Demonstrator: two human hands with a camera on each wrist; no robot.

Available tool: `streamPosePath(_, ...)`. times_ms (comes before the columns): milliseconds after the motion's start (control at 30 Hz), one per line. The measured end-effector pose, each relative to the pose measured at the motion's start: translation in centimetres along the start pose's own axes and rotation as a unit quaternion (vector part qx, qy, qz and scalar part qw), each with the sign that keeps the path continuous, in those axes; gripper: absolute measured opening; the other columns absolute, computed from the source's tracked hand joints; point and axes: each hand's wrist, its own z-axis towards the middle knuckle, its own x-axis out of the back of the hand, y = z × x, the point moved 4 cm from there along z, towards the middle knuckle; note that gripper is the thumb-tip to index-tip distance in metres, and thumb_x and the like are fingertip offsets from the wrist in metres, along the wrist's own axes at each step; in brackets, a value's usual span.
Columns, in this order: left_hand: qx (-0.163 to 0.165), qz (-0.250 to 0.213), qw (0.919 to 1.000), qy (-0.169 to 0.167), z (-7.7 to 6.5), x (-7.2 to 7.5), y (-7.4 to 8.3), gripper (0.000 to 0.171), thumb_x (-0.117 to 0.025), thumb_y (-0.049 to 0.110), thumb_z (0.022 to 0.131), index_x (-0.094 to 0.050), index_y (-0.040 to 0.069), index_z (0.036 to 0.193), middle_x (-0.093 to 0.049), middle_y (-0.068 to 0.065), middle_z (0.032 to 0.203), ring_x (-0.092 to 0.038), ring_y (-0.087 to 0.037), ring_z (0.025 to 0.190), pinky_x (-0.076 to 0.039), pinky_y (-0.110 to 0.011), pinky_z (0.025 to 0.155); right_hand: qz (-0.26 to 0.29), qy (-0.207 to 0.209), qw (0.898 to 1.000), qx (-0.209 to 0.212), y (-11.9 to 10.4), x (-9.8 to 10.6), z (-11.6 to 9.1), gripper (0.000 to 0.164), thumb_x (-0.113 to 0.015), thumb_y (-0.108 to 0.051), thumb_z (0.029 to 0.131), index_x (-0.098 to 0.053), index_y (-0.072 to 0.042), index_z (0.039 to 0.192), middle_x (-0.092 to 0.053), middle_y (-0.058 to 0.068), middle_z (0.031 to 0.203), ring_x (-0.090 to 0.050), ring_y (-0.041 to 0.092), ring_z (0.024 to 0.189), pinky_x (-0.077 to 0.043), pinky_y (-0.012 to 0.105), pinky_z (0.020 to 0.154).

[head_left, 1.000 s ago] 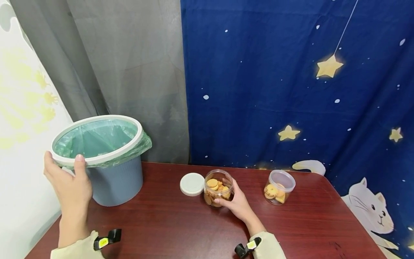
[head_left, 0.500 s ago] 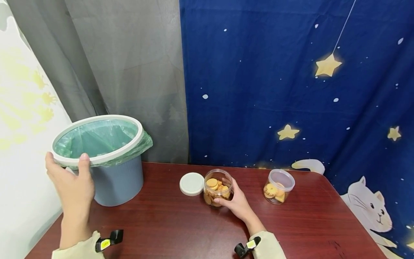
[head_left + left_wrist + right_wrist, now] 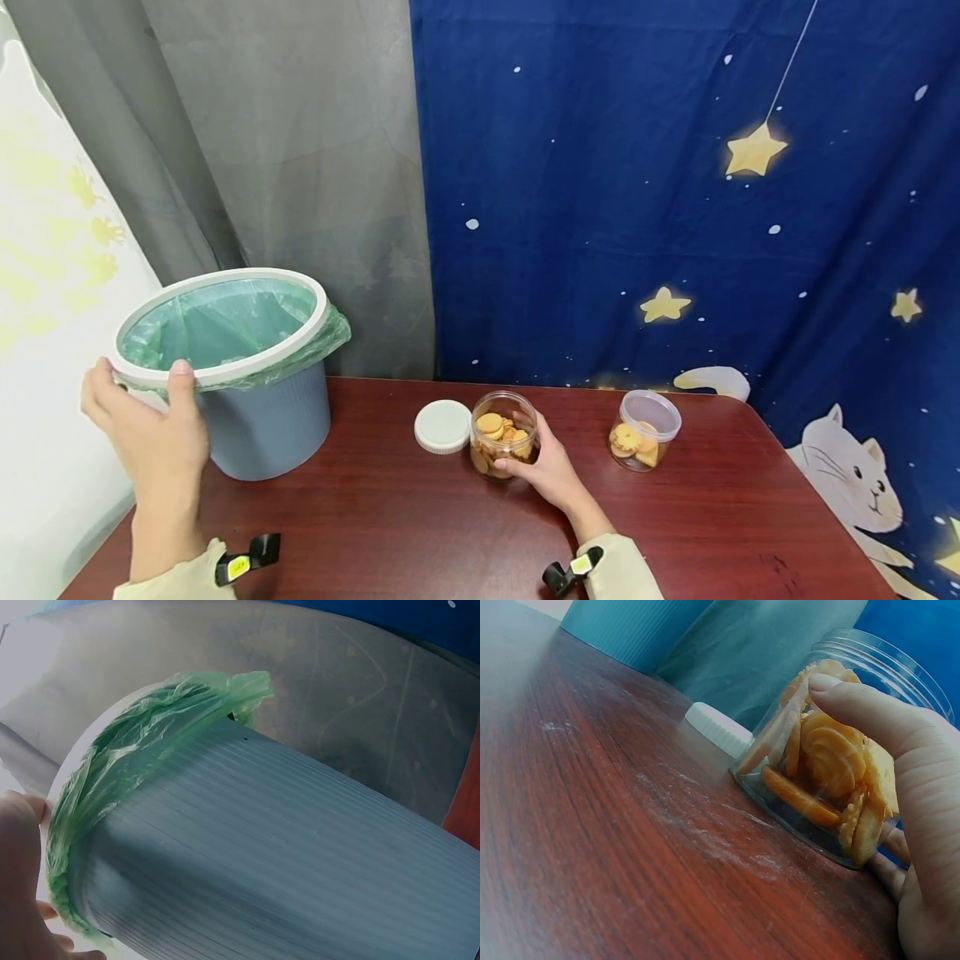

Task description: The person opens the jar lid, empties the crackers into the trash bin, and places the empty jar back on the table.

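From here I'm judging the jar opened, lid lying just beside it on the table, cookies still inside, right hand curling round it, left hand gripping the bin rim.

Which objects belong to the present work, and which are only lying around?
Seemingly in use:
cookie jar, in the right hand
lined bin, left hand at its rim

Probably just lying about:
untouched white lid
untouched second cookie jar

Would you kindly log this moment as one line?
left hand: holds bin; right hand: grips cookie jar; lid: on table beside jar
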Motion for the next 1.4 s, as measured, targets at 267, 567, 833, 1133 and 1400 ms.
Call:
streamPosePath(267,-0.002,-0.007,0.9999,-0.01,0.02,0.02,-0.02,0.075,-0.051,0.033,0.098,-0.016,0.015,0.161,-0.018,-0.007,0.167,-0.018,-0.016,0.155,-0.012,-0.028,0.127,-0.013,0.003,1.0,-0.01,0.07,-0.09,0.0,0.097,-0.089,-0.022,0.077,-0.034,-0.015,0.157,-0.053,0.007,0.152,-0.048,0.024,0.143,-0.036,0.034,0.117)
streamPosePath(567,0.007,-0.025,0.9996,-0.01,0.04,-0.15,-0.12,0.075,-0.05,0.032,0.098,-0.015,0.014,0.161,-0.017,-0.006,0.167,-0.017,-0.013,0.155,-0.011,-0.026,0.126,-0.019,-0.001,1.0,0.007,0.1,0.1,0.01,0.097,-0.089,-0.022,0.077,-0.033,-0.018,0.157,-0.052,0.01,0.152,-0.048,0.027,0.143,-0.037,0.026,0.114)
streamPosePath(833,0.0,-0.037,0.9993,-0.004,0.03,-0.28,0.21,0.074,-0.051,0.031,0.098,-0.017,0.014,0.161,-0.019,-0.007,0.166,-0.019,-0.014,0.154,-0.013,-0.026,0.126,-0.026,0.0,1.0,0.013,-0.24,0.17,0.2,0.105,-0.094,-0.027,0.069,-0.034,-0.025,0.156,-0.055,0.004,0.15,-0.049,0.022,0.141,-0.038,0.027,0.113)
streamPosePath(1133,-0.002,-0.039,0.9992,-0.001,-0.19,-0.33,0.37,0.073,-0.05,0.03,0.099,-0.016,0.013,0.161,-0.018,-0.007,0.166,-0.019,-0.012,0.154,-0.014,-0.025,0.126,-0.038,0.026,0.999,-0.007,-0.52,-0.23,0.05,0.107,-0.097,-0.032,0.065,-0.039,-0.02,0.154,-0.057,0.001,0.148,-0.052,0.018,0.139,-0.039,0.034,0.115)
streamPosePath(1400,-0.004,-0.04,0.9992,-0.003,-0.17,-0.65,0.14,0.074,-0.049,0.03,0.098,-0.014,0.013,0.161,-0.016,-0.006,0.167,-0.016,-0.013,0.154,-0.012,-0.025,0.126,-0.019,0.05,0.999,0.006,-0.33,-0.32,-0.06,0.1,-0.097,-0.023,0.065,-0.044,-0.01,0.149,-0.059,0.007,0.145,-0.055,0.024,0.136,-0.044,0.029,0.11)
